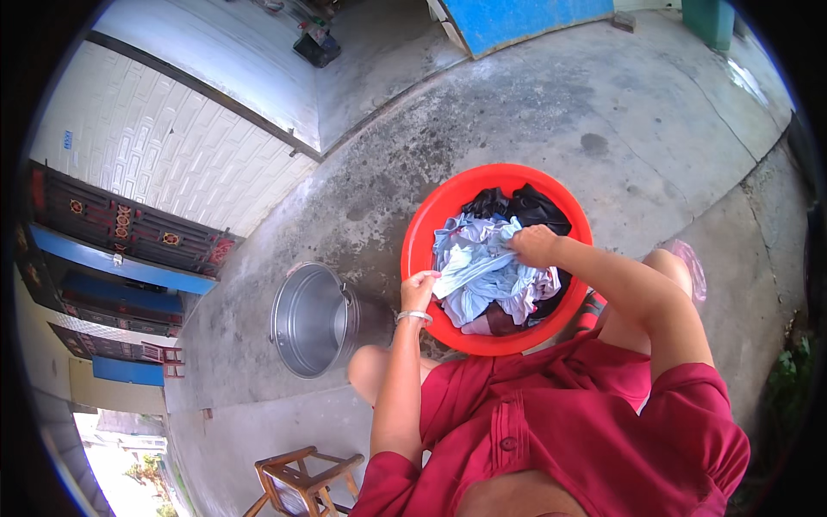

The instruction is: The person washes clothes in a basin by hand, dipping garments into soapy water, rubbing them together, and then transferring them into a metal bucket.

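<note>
A red plastic basin (pixel 494 173) sits on the concrete floor between my knees, heaped with clothes. My left hand (pixel 418 288), with a silver bangle at the wrist, pinches one end of a light blue garment (pixel 475 268) near the basin's left rim. Farther right, my right hand (pixel 533 245) is closed on another part of the light blue cloth, so a strip is stretched between the two hands. Black clothing (pixel 537 210) lies at the far side of the basin. Below the blue cloth, a dark maroon piece (pixel 501 319) shows near the close rim.
A metal bucket (pixel 310 323) stands left of the basin. A wooden stool (pixel 307 478) is at the lower left. Beside my right knee lies a pink plastic bag (pixel 690 268). Farther off are a white tiled wall (pixel 168 148), a blue panel (pixel 530 22) and a green container (pixel 707 24).
</note>
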Tool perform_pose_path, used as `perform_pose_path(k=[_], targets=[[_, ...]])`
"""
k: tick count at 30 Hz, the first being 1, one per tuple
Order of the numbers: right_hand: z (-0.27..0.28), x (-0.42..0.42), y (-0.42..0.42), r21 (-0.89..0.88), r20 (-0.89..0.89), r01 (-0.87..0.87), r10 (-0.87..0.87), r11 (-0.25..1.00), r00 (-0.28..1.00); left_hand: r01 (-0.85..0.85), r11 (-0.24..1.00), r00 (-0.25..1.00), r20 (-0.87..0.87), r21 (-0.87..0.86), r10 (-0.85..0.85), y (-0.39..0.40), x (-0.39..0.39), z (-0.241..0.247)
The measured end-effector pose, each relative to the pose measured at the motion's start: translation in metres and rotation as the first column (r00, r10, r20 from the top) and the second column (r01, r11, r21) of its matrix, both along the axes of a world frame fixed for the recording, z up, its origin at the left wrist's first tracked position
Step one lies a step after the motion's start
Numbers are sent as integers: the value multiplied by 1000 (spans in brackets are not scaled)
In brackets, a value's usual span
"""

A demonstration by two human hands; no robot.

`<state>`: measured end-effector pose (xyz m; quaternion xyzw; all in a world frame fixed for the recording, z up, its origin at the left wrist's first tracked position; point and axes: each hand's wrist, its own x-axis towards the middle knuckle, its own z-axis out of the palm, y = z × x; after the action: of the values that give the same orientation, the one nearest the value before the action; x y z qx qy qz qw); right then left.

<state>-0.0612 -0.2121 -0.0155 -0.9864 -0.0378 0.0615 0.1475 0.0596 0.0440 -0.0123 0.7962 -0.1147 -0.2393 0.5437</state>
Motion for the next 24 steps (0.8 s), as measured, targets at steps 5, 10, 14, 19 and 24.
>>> perform_pose_path(k=[5, 10, 14, 19, 24], targets=[[27, 12, -23, 340, 28, 322, -352, 884, 936, 210, 737, 652, 470, 643, -595, -8, -28, -14], [53, 25, 3, 637, 181, 125, -306, 760, 935, 113, 878, 587, 682, 465, -437, -31, -36, -19], [76, 31, 9, 677, 329, 10, -315, 736, 890, 142, 955, 780, 564, 261, -270, -76, -41, -24], [88, 38, -6, 677, 359, 61, -401, 733, 843, -91, 986, 762, 647, 142, -23, -76, -12, -7], [92, 55, -12, 656, 331, 134, -443, 743, 833, -179, 946, 676, 665, -269, 317, -69, 26, 83]])
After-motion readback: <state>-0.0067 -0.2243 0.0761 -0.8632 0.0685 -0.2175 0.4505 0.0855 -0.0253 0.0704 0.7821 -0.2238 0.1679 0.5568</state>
